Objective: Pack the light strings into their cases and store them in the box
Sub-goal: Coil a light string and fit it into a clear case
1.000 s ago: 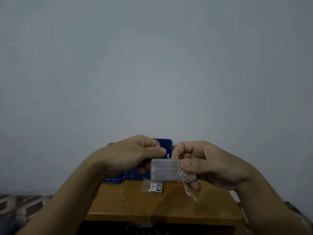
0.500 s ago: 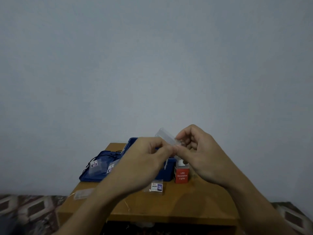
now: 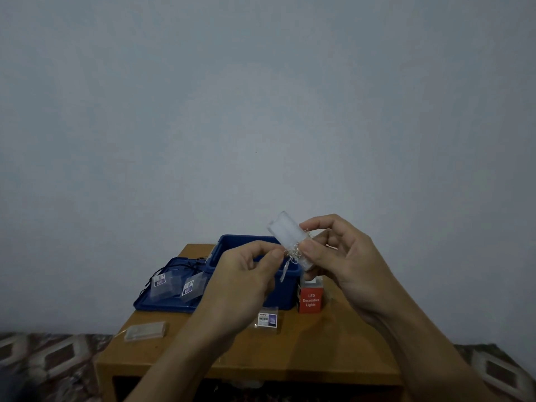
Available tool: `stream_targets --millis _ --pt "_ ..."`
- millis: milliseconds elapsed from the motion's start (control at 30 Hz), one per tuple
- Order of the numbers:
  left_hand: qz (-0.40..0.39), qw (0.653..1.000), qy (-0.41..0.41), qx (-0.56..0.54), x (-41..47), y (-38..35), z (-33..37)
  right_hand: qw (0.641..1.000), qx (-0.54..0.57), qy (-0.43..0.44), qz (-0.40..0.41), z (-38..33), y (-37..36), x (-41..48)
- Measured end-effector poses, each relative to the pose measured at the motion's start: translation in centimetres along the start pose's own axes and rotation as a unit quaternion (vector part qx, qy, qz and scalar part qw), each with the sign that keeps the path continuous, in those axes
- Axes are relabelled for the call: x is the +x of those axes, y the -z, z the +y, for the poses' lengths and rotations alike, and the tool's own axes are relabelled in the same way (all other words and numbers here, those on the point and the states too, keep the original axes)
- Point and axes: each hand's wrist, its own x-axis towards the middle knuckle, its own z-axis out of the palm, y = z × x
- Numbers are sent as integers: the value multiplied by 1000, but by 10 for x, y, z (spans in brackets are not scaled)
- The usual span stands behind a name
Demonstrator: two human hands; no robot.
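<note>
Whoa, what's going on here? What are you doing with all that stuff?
A person is packing things away. The right hand holds a clear case up over the table, and the left hand pinches the thin light string bunched at its side. The blue box stands open behind them, with its lid lying beside it.

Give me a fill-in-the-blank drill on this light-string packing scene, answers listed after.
1. The open plastic box on the wooden table is coloured ___.
2. The red cardboard carton reads LED ___ Lights.
3. ___ clear labelled packets lie on the flat blue lid.
4. The right hand holds a clear rectangular plastic case; the left hand pinches its thin wire light ___.
Answers: blue; Decorative; Two; string.
</note>
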Motion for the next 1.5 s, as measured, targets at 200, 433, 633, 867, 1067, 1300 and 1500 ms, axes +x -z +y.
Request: stream_targets --millis 200,433,633,867,1067,1300,1500 --pt "-42 999 -3 13 -1 3 0 999 38 -14 2 2 2 -1" --pt "-28 996 -47 66 0 1 -2 1000 17 -10 4 -2 0 -1" --pt "-36 995 -53 74 1 2 -6 1000 14 -7 10 -8 1 -2" --pt "-52 998 -7 24 1 8 -10 996 84 -28 26 -9 1 -2" --pt "-58 997 15 44 2 16 -15 985 156 -76 -9 -14 6 -4" --pt "-60 996 37 60 8 19 -23 961 238 -119 -76 -20 5 -5" --pt "-112 989 83 41 20 28 -17 948 227 -118 -189 -19 8 -5"
